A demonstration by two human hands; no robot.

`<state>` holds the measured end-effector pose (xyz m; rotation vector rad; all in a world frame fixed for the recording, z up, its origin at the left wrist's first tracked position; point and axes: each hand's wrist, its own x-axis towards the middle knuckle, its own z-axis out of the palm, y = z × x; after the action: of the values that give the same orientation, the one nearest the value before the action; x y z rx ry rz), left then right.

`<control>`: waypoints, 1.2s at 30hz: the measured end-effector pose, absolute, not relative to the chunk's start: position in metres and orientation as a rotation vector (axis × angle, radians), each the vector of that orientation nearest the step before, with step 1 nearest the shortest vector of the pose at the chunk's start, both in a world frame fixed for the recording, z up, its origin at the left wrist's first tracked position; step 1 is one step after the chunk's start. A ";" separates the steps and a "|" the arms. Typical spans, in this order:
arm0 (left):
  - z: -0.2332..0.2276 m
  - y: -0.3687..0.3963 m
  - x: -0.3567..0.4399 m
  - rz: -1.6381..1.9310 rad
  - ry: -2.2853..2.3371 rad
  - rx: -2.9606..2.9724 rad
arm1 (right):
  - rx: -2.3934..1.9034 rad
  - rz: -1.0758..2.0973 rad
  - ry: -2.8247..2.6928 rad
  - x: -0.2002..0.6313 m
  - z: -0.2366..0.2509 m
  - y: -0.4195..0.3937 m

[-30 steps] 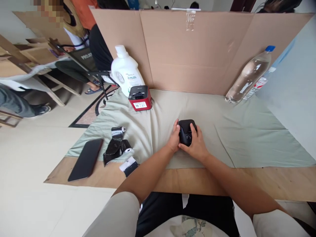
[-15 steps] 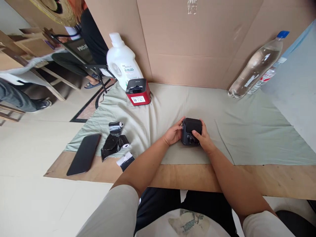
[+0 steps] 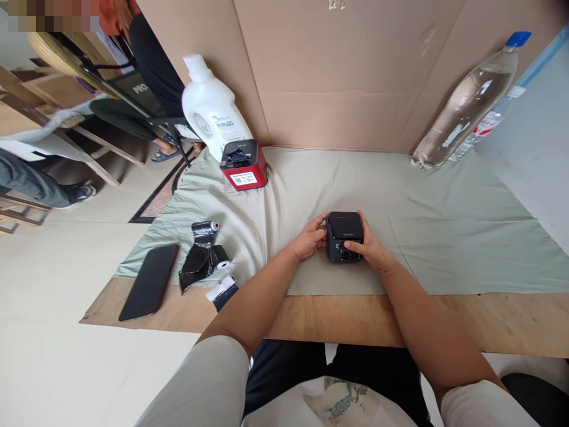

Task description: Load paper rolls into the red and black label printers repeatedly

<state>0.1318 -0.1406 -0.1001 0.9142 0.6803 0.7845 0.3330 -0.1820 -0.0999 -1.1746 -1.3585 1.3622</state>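
Green cloth (image 3: pixel 444 237) on plywood, cardboard bkgd; both hands' fingers pinch black device (image 3: pixel 344 236), maybe printer.

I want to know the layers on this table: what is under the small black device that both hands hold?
The black device sits on a pale green cloth spread over a wooden board. The patch directly beneath it is hidden.
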 end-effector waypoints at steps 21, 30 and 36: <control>-0.095 -0.155 0.143 0.850 0.910 1.181 | -1.403 0.823 -1.301 0.329 -0.093 -0.179; -0.086 -0.154 0.146 1.035 1.566 1.568 | -1.558 0.707 -1.412 0.328 -0.108 -0.172; -0.083 -0.162 0.146 1.161 1.451 1.588 | -1.372 0.845 -1.268 0.324 -0.106 -0.172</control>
<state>0.1455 -0.1618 -0.0828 1.5875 1.4510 1.1605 0.3242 -0.1720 -0.1058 -1.3716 -1.2683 0.8448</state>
